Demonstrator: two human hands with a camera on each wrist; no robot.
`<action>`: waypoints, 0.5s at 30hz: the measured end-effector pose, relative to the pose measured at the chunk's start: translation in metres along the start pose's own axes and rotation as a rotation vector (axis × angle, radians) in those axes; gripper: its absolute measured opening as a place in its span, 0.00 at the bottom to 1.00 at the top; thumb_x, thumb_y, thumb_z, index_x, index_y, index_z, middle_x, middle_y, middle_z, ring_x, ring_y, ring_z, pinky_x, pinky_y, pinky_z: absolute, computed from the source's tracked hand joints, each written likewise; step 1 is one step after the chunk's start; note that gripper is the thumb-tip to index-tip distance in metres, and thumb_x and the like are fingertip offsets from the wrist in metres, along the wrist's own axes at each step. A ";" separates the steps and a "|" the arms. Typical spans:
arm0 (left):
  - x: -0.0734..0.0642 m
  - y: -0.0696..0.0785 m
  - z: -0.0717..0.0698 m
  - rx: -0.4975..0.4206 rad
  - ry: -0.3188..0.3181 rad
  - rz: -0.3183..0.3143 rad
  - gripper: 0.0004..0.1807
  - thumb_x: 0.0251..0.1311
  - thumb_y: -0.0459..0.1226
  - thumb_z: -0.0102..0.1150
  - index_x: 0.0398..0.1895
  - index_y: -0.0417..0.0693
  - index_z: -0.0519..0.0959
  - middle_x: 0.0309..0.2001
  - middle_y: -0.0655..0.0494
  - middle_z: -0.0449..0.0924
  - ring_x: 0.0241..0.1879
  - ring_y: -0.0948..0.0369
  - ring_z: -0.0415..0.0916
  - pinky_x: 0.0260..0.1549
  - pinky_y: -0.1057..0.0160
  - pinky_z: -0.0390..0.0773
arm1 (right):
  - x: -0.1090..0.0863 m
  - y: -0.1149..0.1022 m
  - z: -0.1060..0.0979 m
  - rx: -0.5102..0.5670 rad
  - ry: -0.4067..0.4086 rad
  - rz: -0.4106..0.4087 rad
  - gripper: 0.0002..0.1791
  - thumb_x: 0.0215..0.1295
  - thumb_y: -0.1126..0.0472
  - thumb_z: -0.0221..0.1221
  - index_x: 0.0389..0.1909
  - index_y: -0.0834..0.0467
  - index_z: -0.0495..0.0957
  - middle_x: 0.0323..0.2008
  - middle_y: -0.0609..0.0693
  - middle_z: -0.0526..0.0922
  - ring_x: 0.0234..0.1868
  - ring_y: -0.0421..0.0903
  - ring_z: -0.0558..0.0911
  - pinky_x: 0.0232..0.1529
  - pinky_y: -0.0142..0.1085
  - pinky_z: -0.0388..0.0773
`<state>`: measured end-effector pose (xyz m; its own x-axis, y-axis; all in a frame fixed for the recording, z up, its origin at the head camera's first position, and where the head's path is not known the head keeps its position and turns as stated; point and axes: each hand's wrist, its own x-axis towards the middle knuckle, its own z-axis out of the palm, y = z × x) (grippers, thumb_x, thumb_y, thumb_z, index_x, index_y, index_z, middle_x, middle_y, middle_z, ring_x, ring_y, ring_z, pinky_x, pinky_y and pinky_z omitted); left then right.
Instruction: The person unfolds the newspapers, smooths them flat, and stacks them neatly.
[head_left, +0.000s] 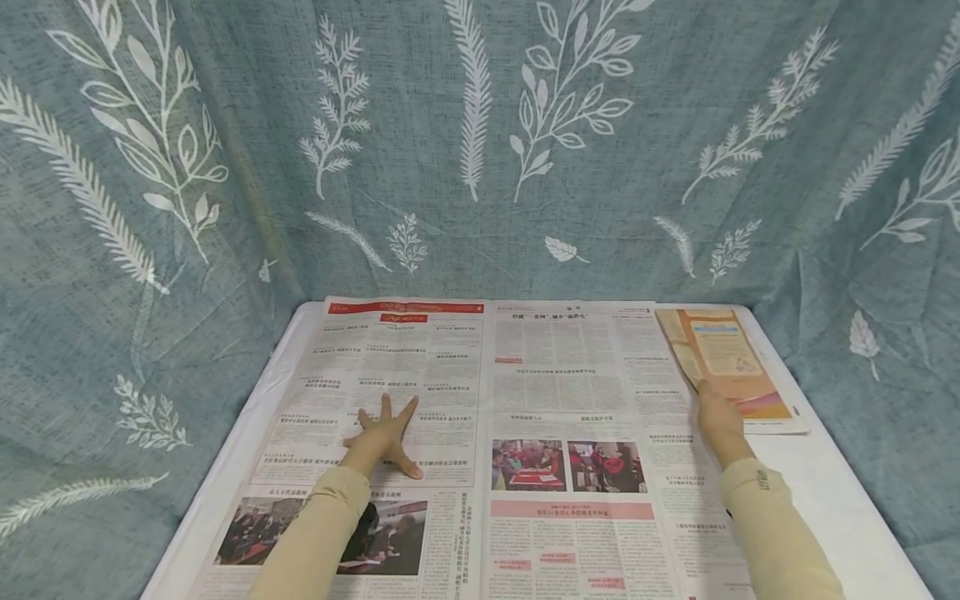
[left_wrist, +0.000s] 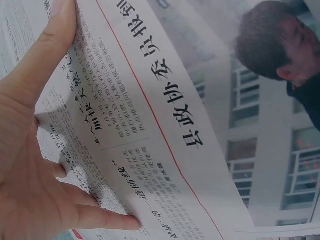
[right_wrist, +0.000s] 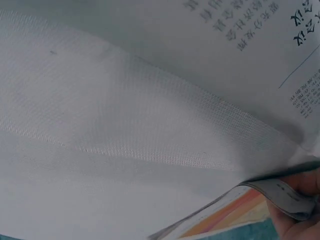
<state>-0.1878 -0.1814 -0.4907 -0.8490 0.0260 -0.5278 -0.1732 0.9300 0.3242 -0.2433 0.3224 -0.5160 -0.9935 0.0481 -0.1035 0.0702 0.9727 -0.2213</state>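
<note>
An open newspaper (head_left: 555, 392) with red headers and colour photos lies spread flat over the white table. My left hand (head_left: 384, 437) rests on its left page with the fingers spread wide; the left wrist view shows thumb and fingertips at the printed sheet. At the right edge lies a booklet (head_left: 735, 350) with an orange and yellow cover, partly beside the newspaper. My right hand (head_left: 722, 421) grips the booklet's near left edge, where the pages curl up. In the right wrist view, fingers (right_wrist: 300, 225) wrap round the bent pages.
A white-covered table (head_left: 847, 508) shows along the right side and in a strip at the left. Blue-green curtains (head_left: 450, 242) with white leaf prints hang behind the table and on both sides.
</note>
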 end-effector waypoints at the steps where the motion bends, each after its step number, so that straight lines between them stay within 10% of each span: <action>1: 0.000 0.000 0.000 0.000 0.001 0.000 0.69 0.28 0.48 0.79 0.75 0.51 0.43 0.71 0.29 0.23 0.63 0.20 0.22 0.46 0.15 0.44 | 0.000 0.000 -0.001 0.009 0.017 0.005 0.17 0.70 0.71 0.37 0.54 0.78 0.60 0.40 0.79 0.73 0.39 0.74 0.76 0.41 0.61 0.75; 15: 0.000 0.001 0.001 -0.002 0.005 -0.009 0.70 0.27 0.48 0.80 0.75 0.51 0.43 0.71 0.30 0.23 0.63 0.20 0.22 0.46 0.16 0.44 | 0.000 -0.018 -0.003 0.071 0.329 -0.084 0.09 0.60 0.74 0.49 0.37 0.77 0.73 0.31 0.73 0.79 0.30 0.68 0.79 0.32 0.56 0.77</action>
<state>-0.1875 -0.1803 -0.4914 -0.8498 0.0153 -0.5269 -0.1823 0.9293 0.3211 -0.2444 0.3052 -0.5093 -0.9711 0.0502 0.2332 -0.0187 0.9586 -0.2840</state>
